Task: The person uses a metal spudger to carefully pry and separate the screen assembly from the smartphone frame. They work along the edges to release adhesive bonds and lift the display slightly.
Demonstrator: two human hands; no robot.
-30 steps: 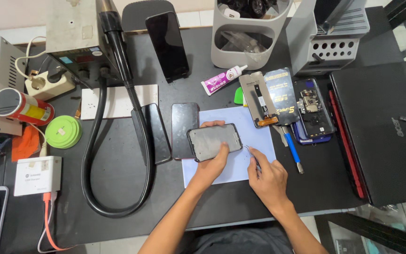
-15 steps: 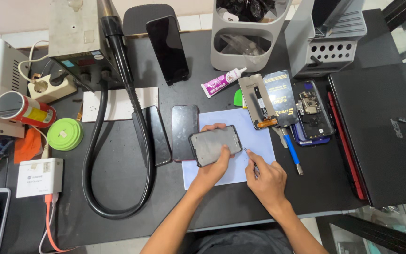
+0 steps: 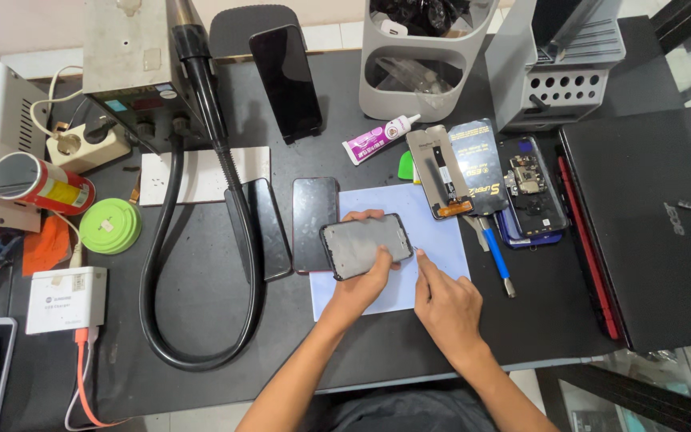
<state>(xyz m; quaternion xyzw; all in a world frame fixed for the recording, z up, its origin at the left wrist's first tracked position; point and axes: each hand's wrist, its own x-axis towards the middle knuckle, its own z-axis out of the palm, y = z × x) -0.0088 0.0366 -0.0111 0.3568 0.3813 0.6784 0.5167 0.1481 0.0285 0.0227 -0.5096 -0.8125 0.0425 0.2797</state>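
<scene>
The left hand (image 3: 365, 282) is gripping a phone (image 3: 365, 245) by its edges, thumb along the near side and fingertips curling over the far edge, holding it tilted above a pale blue mat (image 3: 433, 220) near the middle of the black desk (image 3: 201, 336). The phone's grey face is turned up. The right hand (image 3: 445, 304) is resting on the mat just beside the phone's right end, fingers drawn together with the index finger pointing at the phone's near right corner; whether it is pinching a small tool cannot be told.

Just left of the mat, two dark phones (image 3: 315, 224) are lying side by side, one partly under a thick black hose (image 3: 201, 264) that is looping toward the desk's near edge from a grey station (image 3: 133, 64) at the far left corner. Right of the mat, a blue screwdriver (image 3: 496, 256) is lying beside an opened phone (image 3: 531, 196) and loose display parts (image 3: 441, 172). A glue tube (image 3: 377, 140) is lying beyond the mat, toward the far edge. A closed black laptop (image 3: 649, 224) is filling the right edge. A green round tin (image 3: 109, 226) and a white box (image 3: 65, 300) are sitting along the left edge.
</scene>
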